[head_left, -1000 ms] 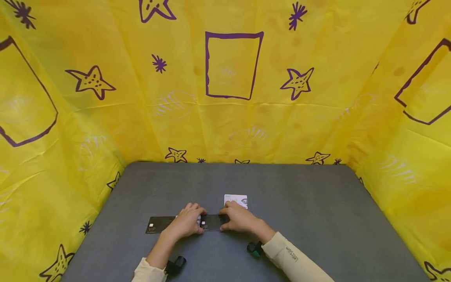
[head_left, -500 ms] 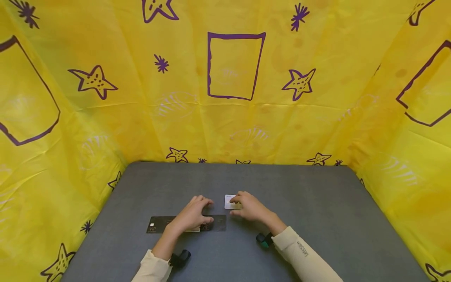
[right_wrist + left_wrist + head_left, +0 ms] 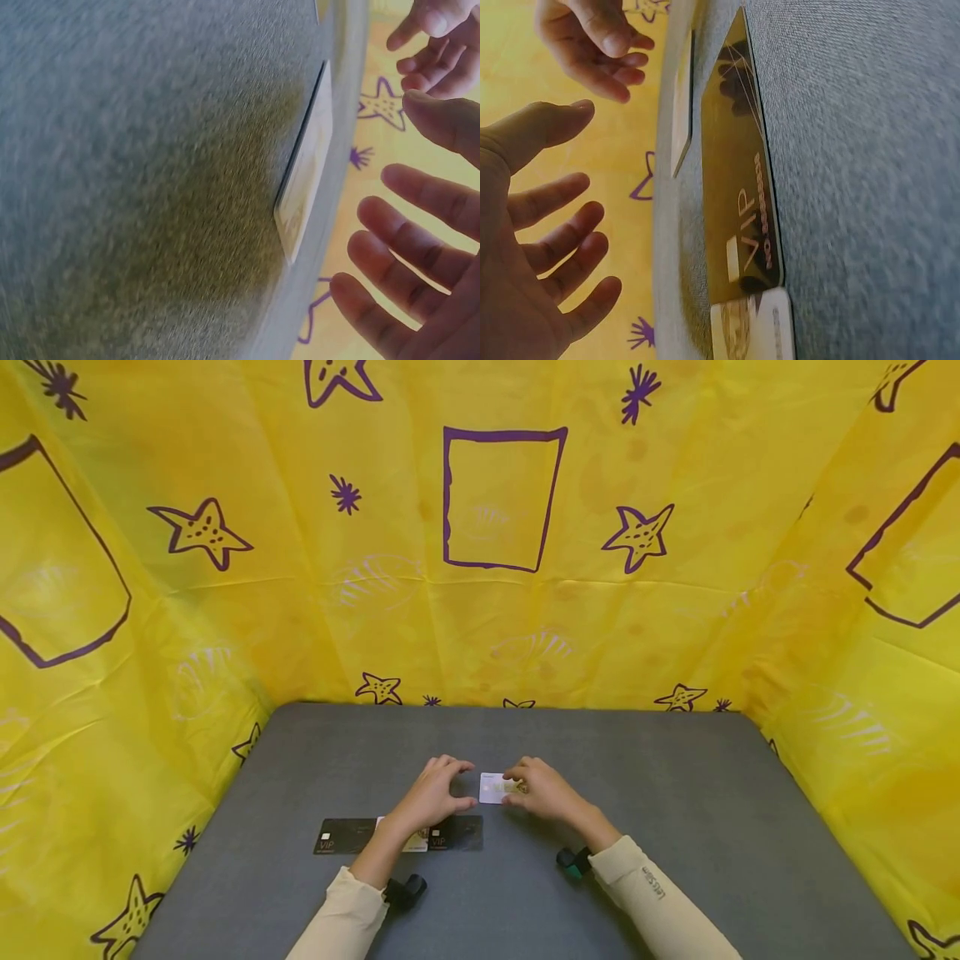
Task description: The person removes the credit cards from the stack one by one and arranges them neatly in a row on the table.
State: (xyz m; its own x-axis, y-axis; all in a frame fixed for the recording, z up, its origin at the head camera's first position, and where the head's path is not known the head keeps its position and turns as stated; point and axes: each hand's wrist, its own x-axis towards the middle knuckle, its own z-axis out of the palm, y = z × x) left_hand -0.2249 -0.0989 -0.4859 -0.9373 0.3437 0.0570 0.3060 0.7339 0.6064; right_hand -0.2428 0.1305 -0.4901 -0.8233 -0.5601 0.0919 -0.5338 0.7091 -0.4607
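Note:
A white card (image 3: 491,788) lies alone on the grey table, behind the right end of a row of cards. My right hand (image 3: 551,792) hovers over its right part, thumb and fingers spread apart. In the right wrist view the white card (image 3: 307,169) lies flat, apart from those fingers. My left hand (image 3: 435,793) is just left of it, fingers loosely bent, holding nothing. The row has a black VIP card (image 3: 347,837) at left, a light patterned card (image 3: 417,842) partly hidden by my left wrist, and another black VIP card (image 3: 467,832) at right.
The grey table (image 3: 637,827) reaches back to a yellow curtain (image 3: 495,635) with purple drawings, which also closes in both sides. Black bands with small devices (image 3: 407,891) are worn at both wrists.
Both hands have left the right black card in the row and moved back to the lone white card, left hand to its left, right hand over its right part. The cards look unmoved.

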